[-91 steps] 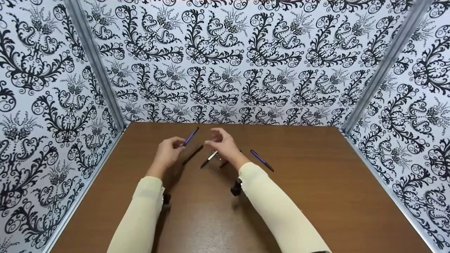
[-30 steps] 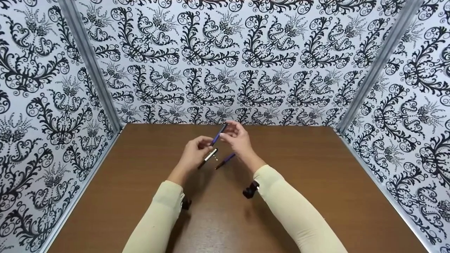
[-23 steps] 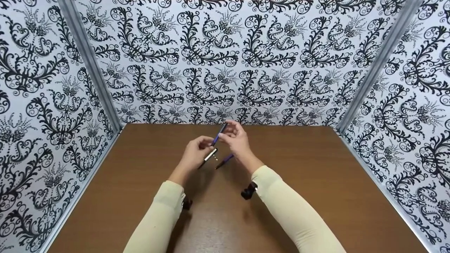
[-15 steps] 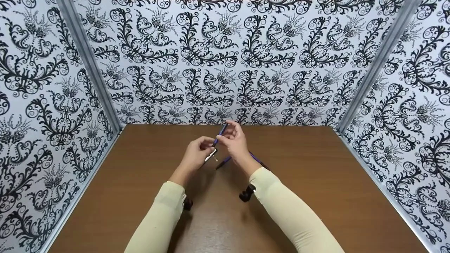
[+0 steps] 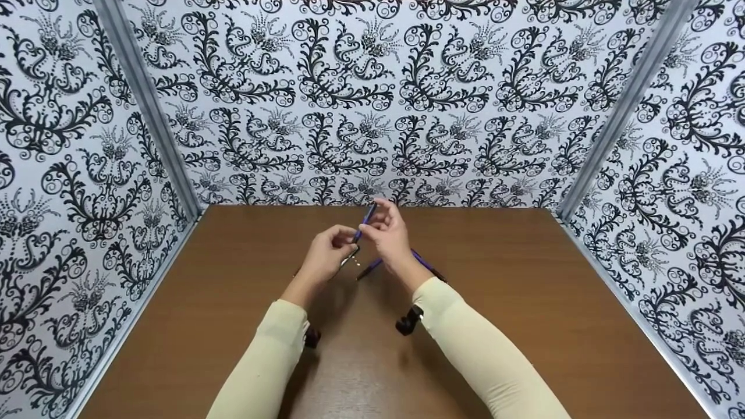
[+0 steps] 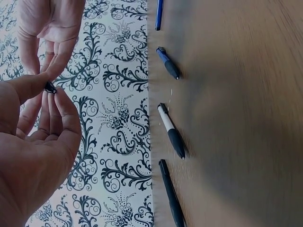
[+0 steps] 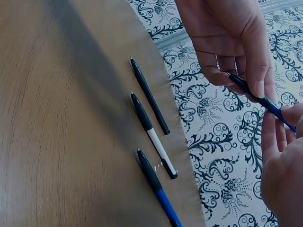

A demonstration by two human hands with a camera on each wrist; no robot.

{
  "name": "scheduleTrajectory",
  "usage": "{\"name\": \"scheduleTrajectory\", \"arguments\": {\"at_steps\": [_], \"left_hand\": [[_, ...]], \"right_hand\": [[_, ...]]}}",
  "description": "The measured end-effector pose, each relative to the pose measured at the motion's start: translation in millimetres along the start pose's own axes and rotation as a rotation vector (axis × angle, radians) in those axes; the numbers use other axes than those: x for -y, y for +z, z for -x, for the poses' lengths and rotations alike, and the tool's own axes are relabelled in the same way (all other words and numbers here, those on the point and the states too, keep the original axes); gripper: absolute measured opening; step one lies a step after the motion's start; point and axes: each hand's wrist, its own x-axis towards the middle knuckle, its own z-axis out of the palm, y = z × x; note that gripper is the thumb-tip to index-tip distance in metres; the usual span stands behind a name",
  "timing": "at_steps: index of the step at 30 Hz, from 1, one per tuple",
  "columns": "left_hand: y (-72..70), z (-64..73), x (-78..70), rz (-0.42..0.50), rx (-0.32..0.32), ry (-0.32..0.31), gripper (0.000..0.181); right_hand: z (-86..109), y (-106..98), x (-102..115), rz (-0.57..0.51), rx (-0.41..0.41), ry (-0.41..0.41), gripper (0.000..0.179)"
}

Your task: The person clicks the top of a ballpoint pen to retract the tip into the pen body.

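Holding raised blue pen (image 7: 274, 110) off table (image 5: 524, 279), clamped by both hands at once. Pinched at dark grip/tip end by L hand (image 5: 325, 253), at blue barrel by R hand (image 5: 391, 235); v. close together, poss. touching, can't tell.

Key rel'n (head view, 12 = away from person): long axis approx. 1–7 o'clk, tip end twd 7, other end twd 1. L hand at 7 end, R hand further up twd 1, so roughly in line w/ axis, not across it. Tip nearer L, upper barrel nearer R.

On table, lower down: white-and-black pen (image 7: 152, 135) approx. 6–7 o'clk from tip end, under L hand, axis also abt 1–7, part hidden. Second blue pen (image 5: 370, 269) abt 5 o'clk from tip, axis 2–8, top end behind R hand. Third blue pen (image 5: 428, 265) at 4 o'clk, by R wrist, axis 10–4, part hidden. Black pen (image 7: 149, 94) on L side of white-and-black one, nearly all behind L hand in head view. Tiny white specks (image 7: 155, 168) beside white-and-black pen, too small to ID.
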Motion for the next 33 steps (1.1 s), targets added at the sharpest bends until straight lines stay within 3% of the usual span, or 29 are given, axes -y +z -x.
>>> {"name": "scheduleTrajectory", "arguments": {"at_steps": [33], "left_hand": [[5.2,0.8,1.6,0.001,0.022,-0.001,0.029]], "right_hand": [[1.7,1.4,-0.1,-0.012,-0.067,-0.03,0.057]]}}
